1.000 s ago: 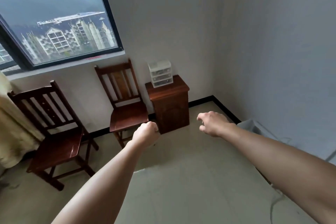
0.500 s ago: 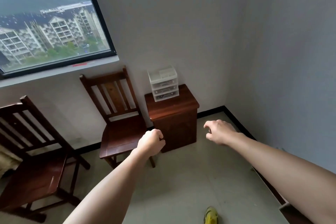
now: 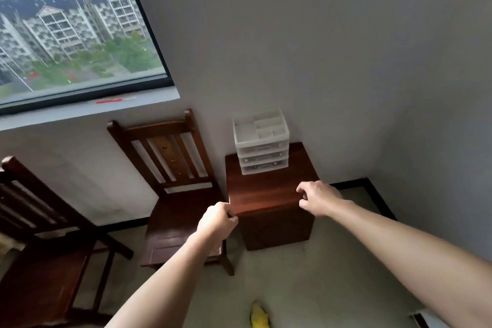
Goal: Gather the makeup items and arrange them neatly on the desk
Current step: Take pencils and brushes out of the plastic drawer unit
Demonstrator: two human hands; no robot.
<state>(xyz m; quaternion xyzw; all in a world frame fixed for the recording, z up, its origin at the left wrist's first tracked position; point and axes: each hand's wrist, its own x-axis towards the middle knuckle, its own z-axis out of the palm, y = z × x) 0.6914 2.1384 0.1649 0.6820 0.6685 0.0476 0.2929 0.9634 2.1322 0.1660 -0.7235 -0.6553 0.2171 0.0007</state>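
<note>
A white plastic drawer organizer (image 3: 262, 141) with three clear drawers and a divided top tray stands at the back of a small dark wooden cabinet (image 3: 262, 196) in the room's corner. No loose makeup items can be made out. My left hand (image 3: 217, 222) is curled into a fist holding nothing, in front of the cabinet's near left corner. Above the cabinet's near right edge, my right hand (image 3: 319, 201) hovers with loosely curled fingers and holds nothing. Both arms are stretched forward.
A wooden chair (image 3: 173, 181) stands just left of the cabinet against the wall, and a second chair (image 3: 40, 247) at far left. A window (image 3: 74, 29) is above them. A yellow object (image 3: 259, 318) shows on the floor at the bottom.
The view has come closer to the cabinet and tilted down. Both hands now sit over the cabinet's front edge instead of out over the floor.
</note>
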